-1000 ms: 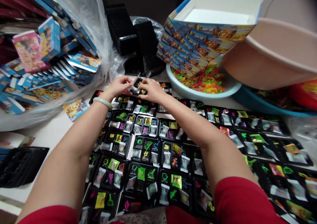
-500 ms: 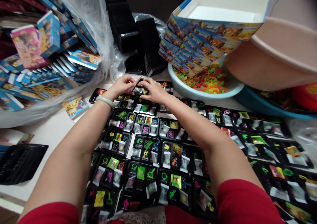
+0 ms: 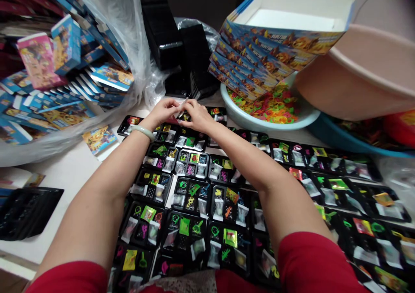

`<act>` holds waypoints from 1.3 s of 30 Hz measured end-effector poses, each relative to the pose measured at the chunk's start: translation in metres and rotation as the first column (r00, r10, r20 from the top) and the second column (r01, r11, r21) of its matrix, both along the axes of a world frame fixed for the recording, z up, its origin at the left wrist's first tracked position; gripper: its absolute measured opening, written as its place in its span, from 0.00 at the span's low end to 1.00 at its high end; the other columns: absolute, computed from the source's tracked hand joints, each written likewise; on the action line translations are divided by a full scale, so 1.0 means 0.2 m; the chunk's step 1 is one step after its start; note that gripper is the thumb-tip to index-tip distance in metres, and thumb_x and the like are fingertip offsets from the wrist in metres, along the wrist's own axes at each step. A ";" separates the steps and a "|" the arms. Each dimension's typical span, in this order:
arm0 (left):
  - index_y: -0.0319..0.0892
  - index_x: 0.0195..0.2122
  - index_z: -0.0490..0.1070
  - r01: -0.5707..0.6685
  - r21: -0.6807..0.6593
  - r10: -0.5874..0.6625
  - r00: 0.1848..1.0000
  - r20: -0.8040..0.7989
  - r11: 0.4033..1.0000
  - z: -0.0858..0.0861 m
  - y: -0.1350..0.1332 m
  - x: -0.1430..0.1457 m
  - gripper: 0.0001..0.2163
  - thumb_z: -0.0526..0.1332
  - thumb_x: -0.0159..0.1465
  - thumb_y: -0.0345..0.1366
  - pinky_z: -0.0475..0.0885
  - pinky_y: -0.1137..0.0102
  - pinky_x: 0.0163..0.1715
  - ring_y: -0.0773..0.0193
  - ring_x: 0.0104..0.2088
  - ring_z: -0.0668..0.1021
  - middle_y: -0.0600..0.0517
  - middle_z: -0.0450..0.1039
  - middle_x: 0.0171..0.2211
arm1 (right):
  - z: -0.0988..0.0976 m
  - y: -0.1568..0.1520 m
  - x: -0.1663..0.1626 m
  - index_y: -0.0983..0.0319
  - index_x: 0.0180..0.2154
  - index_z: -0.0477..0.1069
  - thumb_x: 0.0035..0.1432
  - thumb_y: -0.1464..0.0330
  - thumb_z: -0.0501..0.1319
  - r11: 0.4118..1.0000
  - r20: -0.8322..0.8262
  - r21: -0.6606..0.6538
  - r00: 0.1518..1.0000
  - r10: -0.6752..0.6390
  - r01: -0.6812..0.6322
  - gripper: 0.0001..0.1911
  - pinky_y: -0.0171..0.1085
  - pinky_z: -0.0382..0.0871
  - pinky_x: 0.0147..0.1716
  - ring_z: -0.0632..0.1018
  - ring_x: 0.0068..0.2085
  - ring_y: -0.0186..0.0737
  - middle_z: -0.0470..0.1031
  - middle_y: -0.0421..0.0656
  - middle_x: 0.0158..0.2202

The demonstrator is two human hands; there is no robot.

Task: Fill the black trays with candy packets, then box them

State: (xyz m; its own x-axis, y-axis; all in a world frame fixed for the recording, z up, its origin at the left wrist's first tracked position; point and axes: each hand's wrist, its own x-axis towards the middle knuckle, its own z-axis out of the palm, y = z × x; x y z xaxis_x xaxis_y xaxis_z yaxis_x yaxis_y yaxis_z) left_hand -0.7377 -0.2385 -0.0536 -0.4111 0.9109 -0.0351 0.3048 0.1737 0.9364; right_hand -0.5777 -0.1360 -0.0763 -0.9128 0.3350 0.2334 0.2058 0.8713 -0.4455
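Both my arms reach forward over rows of black plastic trays (image 3: pixel 189 195) filled with small clear bags and bright plastic charms. My left hand (image 3: pixel 164 111), with a pale green bangle (image 3: pixel 142 131) on the wrist, pinches one end of a small clear packet (image 3: pixel 182 106). My right hand (image 3: pixel 195 113) has its fingers curled on the other end of that packet. The two hands meet above the far tray (image 3: pixel 186 118) of the middle column. Red sleeves cover my upper arms at the bottom edge.
A pale basin (image 3: pixel 269 116) of neon plastic bits stands at the right, with a stack of blue printed boxes (image 3: pixel 259 51) leaning on it and a pink tub (image 3: pixel 363 77) behind. Stacks of black trays (image 3: pixel 175 46) stand at the back. A plastic bag of blue boxes (image 3: pixel 65 68) lies left.
My hands have stayed at the far tray and drawn slightly closer together around the packet. The view has shifted a little.
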 end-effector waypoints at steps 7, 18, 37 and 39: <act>0.40 0.31 0.71 -0.007 -0.025 0.008 0.999 0.038 1.000 -0.03 0.02 0.02 0.08 0.68 0.60 0.36 0.75 0.73 0.26 0.69 0.23 0.73 0.56 0.71 0.26 | -0.09 0.07 -0.08 0.61 0.52 0.70 0.51 0.57 0.76 0.997 -0.009 -0.052 0.998 -0.057 0.056 0.31 0.56 0.67 0.58 0.71 0.58 0.57 0.66 0.54 0.57; 0.41 0.30 0.70 -0.056 0.024 0.060 0.983 -0.174 0.998 -0.07 0.06 0.06 0.09 0.65 0.66 0.39 0.73 0.73 0.27 0.65 0.28 0.75 0.53 0.73 0.28 | -0.10 0.02 0.24 0.57 0.57 0.75 0.66 0.65 0.60 0.992 -0.079 -0.016 0.989 -0.129 0.128 0.19 0.55 0.68 0.59 0.74 0.57 0.56 0.70 0.52 0.56; 0.42 0.27 0.70 0.131 0.043 -0.099 0.896 -0.433 0.990 -0.10 0.12 0.15 0.05 0.59 0.59 0.28 0.69 0.70 0.33 0.62 0.30 0.73 0.54 0.72 0.26 | -0.16 0.05 0.02 0.60 0.42 0.81 0.63 0.71 0.58 0.944 -0.043 -0.150 0.952 -0.302 0.293 0.12 0.50 0.72 0.55 0.79 0.49 0.51 0.77 0.50 0.47; 0.42 0.27 0.70 0.095 0.062 -0.063 0.914 -0.400 0.994 -0.10 0.14 0.15 0.05 0.60 0.60 0.29 0.68 0.71 0.31 0.63 0.30 0.73 0.54 0.72 0.26 | -0.15 0.07 -0.03 0.61 0.41 0.80 0.63 0.71 0.59 0.921 -0.029 -0.193 0.936 -0.351 0.339 0.11 0.51 0.72 0.56 0.79 0.49 0.51 0.78 0.50 0.46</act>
